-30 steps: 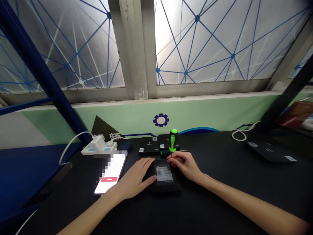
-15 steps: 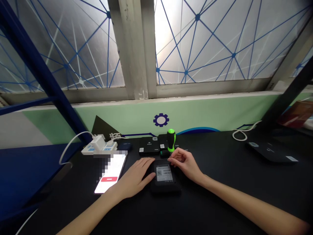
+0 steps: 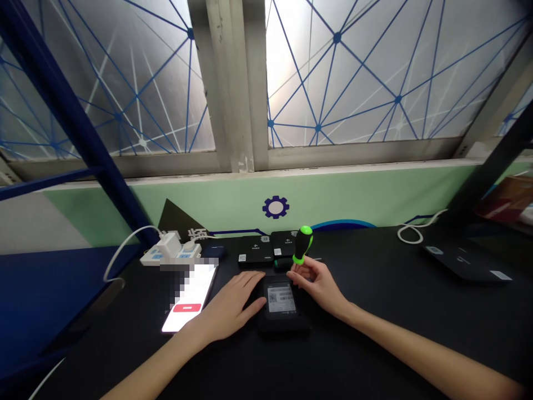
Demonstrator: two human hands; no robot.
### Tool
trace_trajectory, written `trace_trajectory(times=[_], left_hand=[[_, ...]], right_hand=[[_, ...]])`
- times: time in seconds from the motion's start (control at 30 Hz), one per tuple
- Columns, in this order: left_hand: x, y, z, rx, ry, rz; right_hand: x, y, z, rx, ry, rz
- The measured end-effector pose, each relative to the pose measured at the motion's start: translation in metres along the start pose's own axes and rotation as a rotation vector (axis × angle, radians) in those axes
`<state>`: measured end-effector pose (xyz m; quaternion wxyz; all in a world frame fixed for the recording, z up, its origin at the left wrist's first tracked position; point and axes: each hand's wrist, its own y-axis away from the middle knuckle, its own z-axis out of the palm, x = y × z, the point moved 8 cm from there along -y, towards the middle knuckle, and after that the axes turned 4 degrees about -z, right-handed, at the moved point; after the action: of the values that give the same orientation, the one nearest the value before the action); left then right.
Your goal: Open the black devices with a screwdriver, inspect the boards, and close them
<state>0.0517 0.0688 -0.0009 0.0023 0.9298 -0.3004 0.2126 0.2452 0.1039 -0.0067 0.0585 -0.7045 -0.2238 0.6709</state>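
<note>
A black handheld device [image 3: 281,319] with a white printed label lies on the dark table in front of me. My left hand [image 3: 238,297] rests along its left edge, fingers stretched out and thumb apart. Pinched in the fingers of my right hand [image 3: 317,283], at the device's far right corner, is a screwdriver [image 3: 303,244] with a black and bright green handle. Its handle points up and leans to the right. The fingers hide the shaft and tip, so I cannot tell whether the tip touches the device.
Behind the device sit two black boxes [image 3: 255,251] and a second, dark-handled screwdriver [image 3: 283,263]. A lit phone [image 3: 192,297] lies left of my left hand, near a white power strip [image 3: 189,254]. To the right are a flat black device [image 3: 466,261] and a white cable [image 3: 410,236].
The screwdriver's handle has tipped from upright to leaning right, while my right hand stays at the same corner. My left hand keeps its place. The whole view has shifted slightly.
</note>
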Motion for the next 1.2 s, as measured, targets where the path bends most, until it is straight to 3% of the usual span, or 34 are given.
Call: trace_trajectory(times=[0.33, 0.9, 1.2], left_hand=[[-0.0008, 0.0002, 0.0008, 0.017, -0.020, 0.026], [-0.0010, -0.0004, 0.0016, 0.009, -0.040, 0.016], [0.0004, -0.0002, -0.0003, 0.029, -0.034, 0.032]], right_hand=[[0.0105, 0.0019, -0.0025, 0.067, -0.145, 0.075], [0.0036, 0.0015, 0.0007, 0.007, -0.050, 0.014], [0.0075, 0.0020, -0.0024, 0.060, -0.109, 0.048]])
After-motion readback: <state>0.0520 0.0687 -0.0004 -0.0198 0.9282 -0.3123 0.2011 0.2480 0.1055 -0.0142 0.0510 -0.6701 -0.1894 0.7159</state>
